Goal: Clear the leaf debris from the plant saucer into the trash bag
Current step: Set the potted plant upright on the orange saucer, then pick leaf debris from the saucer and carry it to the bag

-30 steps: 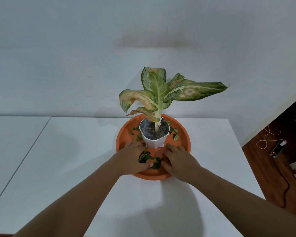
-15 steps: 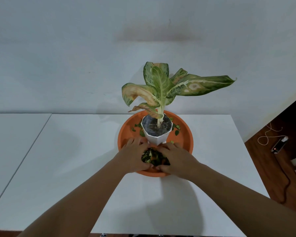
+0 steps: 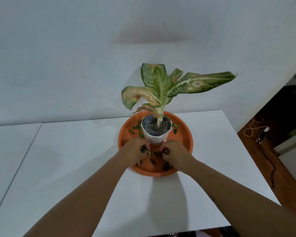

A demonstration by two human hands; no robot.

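Leaf debris point(image 3: 154, 153): small dark-green bits scattered in orange saucer point(image 3: 184, 142)

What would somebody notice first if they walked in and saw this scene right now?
The big orange saucer in the middle of the white table, with a white pot standing in it and a plant of mottled, browning leaves rising above. Next, the left hand and right hand, each closed on leaf scraps at the saucer's near side, with more scraps left around the pot.
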